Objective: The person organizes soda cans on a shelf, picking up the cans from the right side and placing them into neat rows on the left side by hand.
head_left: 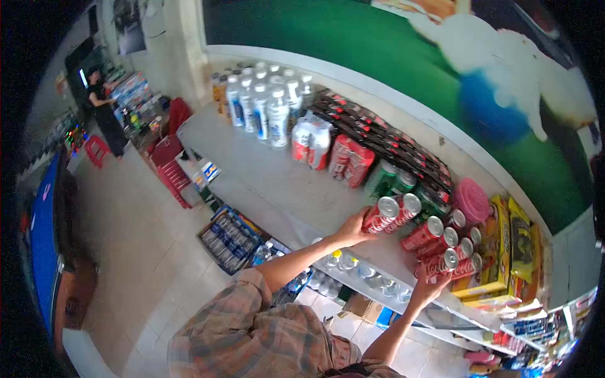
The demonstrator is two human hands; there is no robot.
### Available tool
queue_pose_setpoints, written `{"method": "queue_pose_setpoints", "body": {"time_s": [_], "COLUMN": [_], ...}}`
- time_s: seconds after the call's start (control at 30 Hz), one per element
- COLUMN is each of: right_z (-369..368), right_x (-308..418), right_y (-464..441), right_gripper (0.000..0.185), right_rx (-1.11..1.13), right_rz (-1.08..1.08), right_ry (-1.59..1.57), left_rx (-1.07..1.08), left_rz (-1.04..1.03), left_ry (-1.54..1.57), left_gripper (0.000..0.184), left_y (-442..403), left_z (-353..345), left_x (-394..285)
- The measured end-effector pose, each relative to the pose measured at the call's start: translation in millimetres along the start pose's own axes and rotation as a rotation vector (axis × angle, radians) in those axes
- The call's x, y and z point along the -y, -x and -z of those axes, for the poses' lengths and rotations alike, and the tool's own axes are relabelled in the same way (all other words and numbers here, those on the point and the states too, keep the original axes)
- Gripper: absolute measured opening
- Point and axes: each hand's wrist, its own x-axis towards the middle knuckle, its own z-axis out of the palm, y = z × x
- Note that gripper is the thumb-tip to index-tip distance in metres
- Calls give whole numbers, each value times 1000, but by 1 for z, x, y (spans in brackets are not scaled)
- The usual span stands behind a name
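My left hand (354,230) is closed around the side of a red Coca-Cola can (380,217). A second red can (405,211) stands right against it, behind. At the near edge of the shelf top, my right hand (430,289) has its fingers round a front Coca-Cola can (441,264), partly hiding it. Several more red cans (423,234) stand close together beside and behind that one. Green cans (386,179) sit just beyond my left hand, next to a shrink-wrapped pack of red cans (351,160).
White-capped bottles (276,116) and a long row of dark packs (384,138) line the wall. A pink round container (470,200) and yellow boxes (495,252) stand at right. Bottled drinks fill the lower shelf (378,280). A person (104,110) stands far left near a red chair (170,167).
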Motion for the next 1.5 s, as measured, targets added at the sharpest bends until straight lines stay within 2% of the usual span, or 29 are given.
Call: {"method": "queue_pose_setpoints", "body": {"time_s": [0.07, 0.1, 0.2, 0.27, 0.3, 0.37, 0.43, 0.5, 0.53, 0.57, 0.63, 0.7, 0.77, 0.83, 0.97, 1.17, 1.37, 1.5], "right_z": [2, 4, 13, 17, 16, 13, 1, -17, -25, -38, -65, -106, -132, -143, -177, -197, -210, -223], "right_x": [-11, -7, 8, 32, 39, 52, 65, 76, 92, 81, 105, 130, 170, 201, 237, 274, 281, 254], "right_y": [6, 9, 19, 30, 37, 52, 73, 100, 116, 128, 160, 202, 237, 263, 300, 323, 332, 325], "right_gripper": [67, 65, 51, 40, 40, 37, 34, 31, 27, 24, 21, 17, 15, 13, 10, 11, 14, 12], "right_rx": [-78, -118, -219, -251, -241, -248, -272, -177, -147, -108, -23, 81, 182, 294, 372, 456, 528, 561], "right_rz": [78, 112, 170, 208, 211, 190, 252, 176, 243, 197, 221, 340, 216, 246, 291, 362, 375, 314], "right_ry": [20, 61, 86, 51, 57, -43, 1, -151, -166, -190, -239, -238, -483, -327, -457, -418, -400, -361], "left_rx": [23, -19, -57, -139, -144, -170, -225, -223, -285, -344, -335, -379, -327, -344, -392, -462, -397, -276], "left_rz": [8, -122, -143, -218, -208, -183, -134, 24, 73, 124, 309, 447, 537, 564, 642, 617, 699, 606], "left_ry": [10, 26, -71, -164, -160, -254, -293, -359, -426, -490, -482, -500, -537, -530, -532, -463, -436, -480], "left_gripper": [84, 86, 79, 65, 65, 54, 46, 42, 42, 41, 40, 40, 45, 44, 44, 45, 46, 44], "left_y": [6, 9, 36, 65, 81, 119, 165, 217, 243, 272, 325, 398, 441, 465, 494, 506, 490, 475], "left_z": [6, 9, 29, 54, 68, 103, 147, 199, 220, 240, 286, 337, 367, 385, 407, 409, 410, 419], "left_x": [-12, -12, -16, -21, -15, 8, 31, 53, 69, 82, 85, 98, 99, 88, 69, 69, 68, 89]}}
